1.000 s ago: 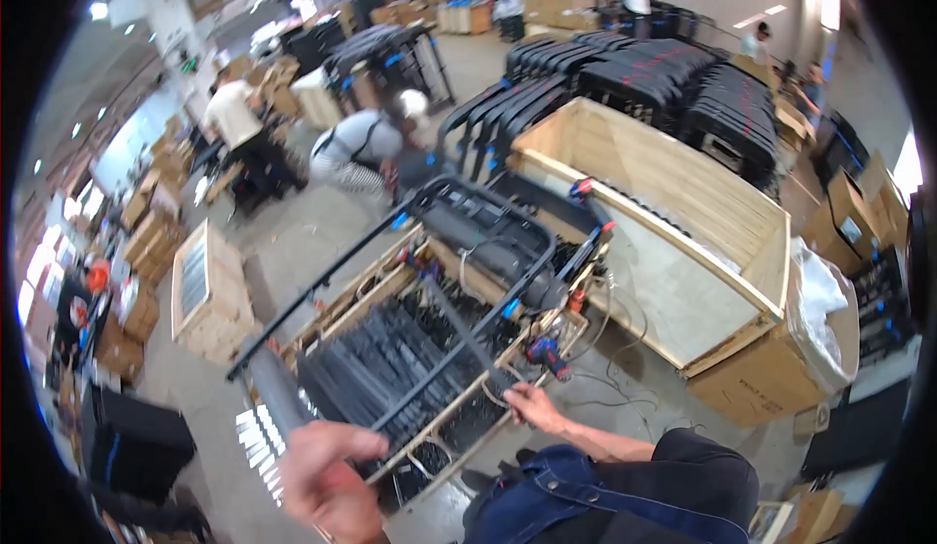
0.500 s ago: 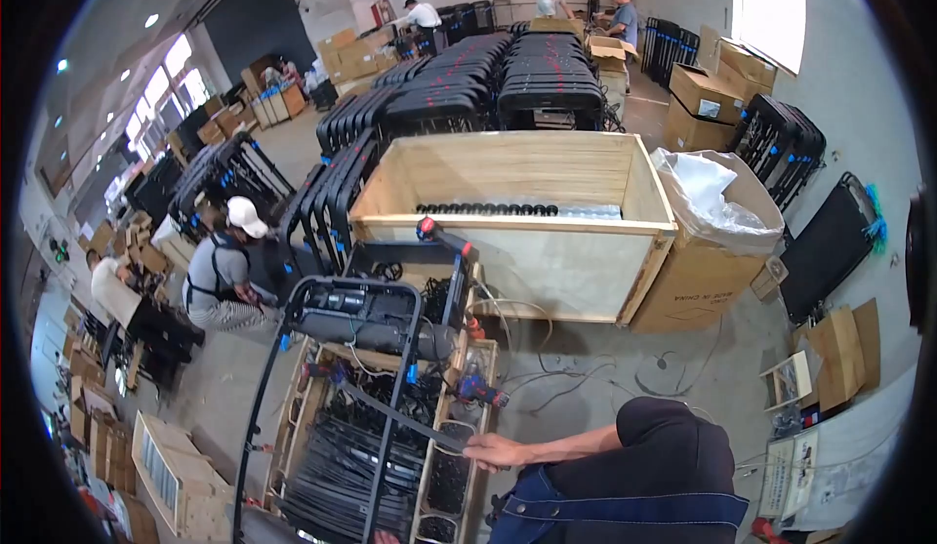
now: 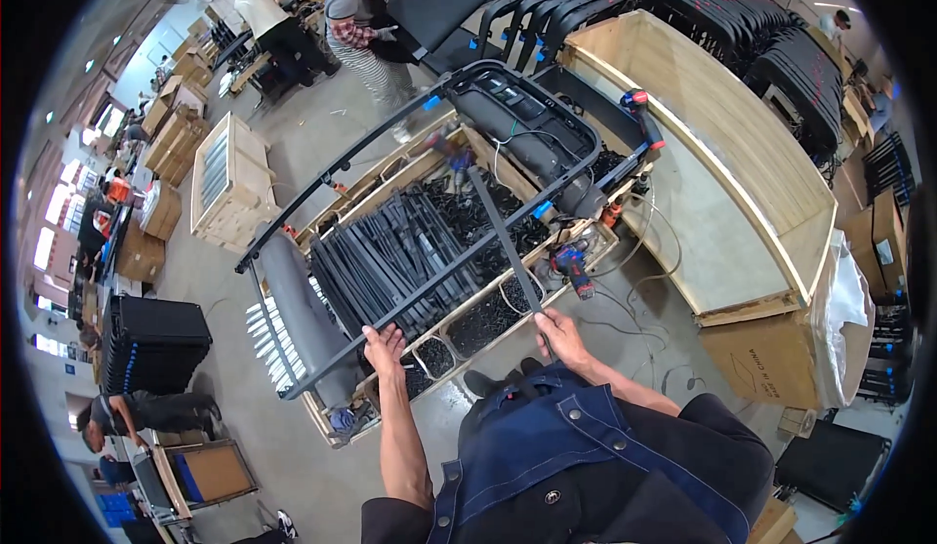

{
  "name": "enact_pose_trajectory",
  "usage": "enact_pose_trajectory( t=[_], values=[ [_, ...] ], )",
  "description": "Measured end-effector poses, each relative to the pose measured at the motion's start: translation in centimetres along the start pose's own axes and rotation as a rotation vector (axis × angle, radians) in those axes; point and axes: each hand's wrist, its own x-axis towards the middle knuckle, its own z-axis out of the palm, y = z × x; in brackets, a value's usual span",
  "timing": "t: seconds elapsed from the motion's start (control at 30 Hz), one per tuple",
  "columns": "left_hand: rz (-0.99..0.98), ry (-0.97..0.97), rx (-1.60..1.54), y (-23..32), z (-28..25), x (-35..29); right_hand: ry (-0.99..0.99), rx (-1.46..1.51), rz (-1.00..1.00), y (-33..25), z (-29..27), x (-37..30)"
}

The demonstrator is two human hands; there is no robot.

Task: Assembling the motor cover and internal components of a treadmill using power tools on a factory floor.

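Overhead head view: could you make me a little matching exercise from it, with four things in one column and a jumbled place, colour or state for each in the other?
Things
1. Left hand
2. Right hand
3. Bunch of long dark strips
4. Large wooden crate

Places, colours and states
A. Grip closed on one flat black strip
B. Pale, to the right of the black tubular frame
C. At the frame's side nearest the person's body
D. Lying together beneath the frame

Right pairs: 1-C, 2-A, 3-D, 4-B
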Motion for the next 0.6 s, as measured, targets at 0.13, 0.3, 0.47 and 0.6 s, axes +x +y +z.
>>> enact_pose_trajectory(
  t=[0.13, 0.3, 0.47, 0.6],
  values=[
    [0.000, 0.030, -0.002, 0.1, 0.7, -0.7, 0.011, -0.016, -0.019, 0.0, -1.1, -0.4],
    [0.018, 0.015, 0.042, -0.4, 0.4, -1.0, 0.043, -0.027, -0.018, 0.2, -1.9, -1.7],
    [-0.063, 0.047, 0.044, 0.2, -0.1, -0.8, 0.037, -0.009, 0.004, 0.5, -2.0, -1.9],
    [-0.112, -0.039, 0.195, 2.1, 1.9, -3.8, 0.087, 0.001, -0.021, -0.6, -2.5, -2.9]
  ],
)
